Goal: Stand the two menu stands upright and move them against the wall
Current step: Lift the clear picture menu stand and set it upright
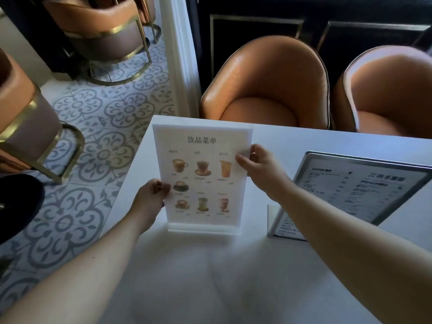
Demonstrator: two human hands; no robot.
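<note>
A clear acrylic menu stand (pixel 203 148) with drink pictures stands upright on the white table (pixel 233 277), its base on the tabletop near the table's left edge. My left hand (pixel 152 195) grips its left edge low down. My right hand (pixel 259 167) pinches its right edge higher up. A second, metal-framed menu stand (pixel 357 185) with black text sits to the right on the table, its panel leaning back on its base; my right forearm crosses in front of its lower left corner.
Two orange leather chairs (pixel 268 90) (pixel 388 94) stand beyond the table's far edge, in front of a dark panelled wall (pixel 257 24). Patterned floor tiles (pixel 93 136) and more chairs (pixel 23 108) lie to the left. A white pillar (pixel 180 54) rises behind the table's left corner.
</note>
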